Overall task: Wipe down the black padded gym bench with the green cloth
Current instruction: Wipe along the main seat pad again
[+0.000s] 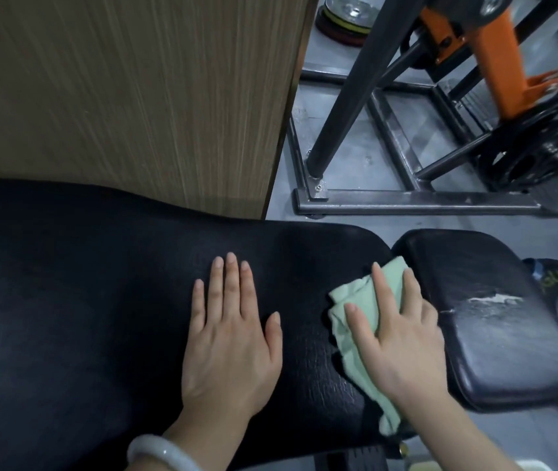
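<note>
Black padded vinyl, finely creased, covered the worktop [84, 300] across the lower frame. We laid our left hand [230, 334] flat on it at centre, fingers [231, 280] straight and together, a pale smooth bangle [158, 452] on the wrist. Our right hand [396, 334] pressed the crumpled green cloth [348, 300] onto the pad's right end with fingers outstretched, beside the scuffed seat pad [495, 317]. Wood-grain panelling [118, 90] filled the upper left.

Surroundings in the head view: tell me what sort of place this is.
Most likely a gym: a black padded bench, stacked weight plates on the floor, and an orange-and-black steel machine frame.
</note>
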